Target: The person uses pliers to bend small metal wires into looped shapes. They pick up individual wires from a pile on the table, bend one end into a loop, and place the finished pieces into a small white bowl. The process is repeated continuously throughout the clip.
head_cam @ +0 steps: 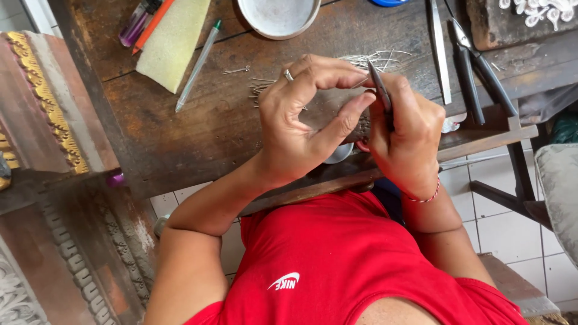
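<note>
Grip: right hand (406, 135) closed around slim metal pliers (380, 87), tips angled up and leftward.
Other grip: left hand (304, 117) curled, thumb and forefinger pinched just beside the tips; whatever they hold is too small to see.
Wire pins (367, 59): scattered on the wooden desk (198, 129), just beyond both hands.
Pose: wrists close together, palms facing.

On my counter (198, 129) I count one metal bowl (279, 16), one yellow sponge (173, 42), one green-tipped pen (198, 65), one purple lighter (135, 24) and two black pliers (481, 72). The thin wire pins (373, 59) are too many to count.
</note>
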